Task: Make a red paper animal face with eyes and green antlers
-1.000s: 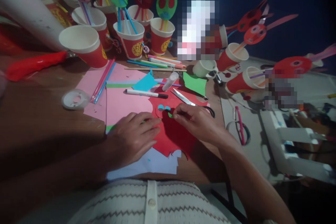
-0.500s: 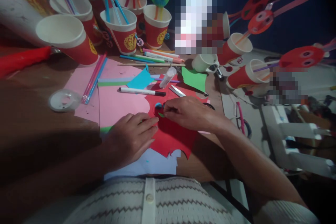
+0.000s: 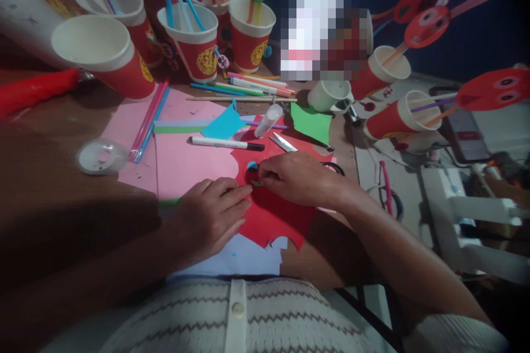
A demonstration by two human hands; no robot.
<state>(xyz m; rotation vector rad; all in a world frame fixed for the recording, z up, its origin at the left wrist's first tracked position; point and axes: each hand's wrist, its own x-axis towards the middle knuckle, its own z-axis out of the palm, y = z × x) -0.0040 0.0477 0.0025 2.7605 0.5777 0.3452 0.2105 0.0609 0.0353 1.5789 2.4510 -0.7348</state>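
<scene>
Left hand point(image 3: 213, 215): fingers slightly apart over red paper point(image 3: 285, 223)
Right hand point(image 3: 296, 176): fingertips bunched beside green scrap point(image 3: 256, 183) and blue circle point(image 3: 252, 166); whether they clamp anything cannot be told

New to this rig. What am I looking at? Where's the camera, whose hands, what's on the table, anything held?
There's no machine here: these are one person's two bare hands. Every picture comes from a single camera worn on that person's head, looking forward and down.

On the table lie pink paper, red paper, a marker, scissors, a clear tube and straws. Behind stand a mug and red cups, several with straws and paper faces.

The left hand lies on the paper, holding nothing visible. The right hand has its fingers bunched over the red paper, beside a small green piece; whether it pinches anything, I can't tell.
</scene>
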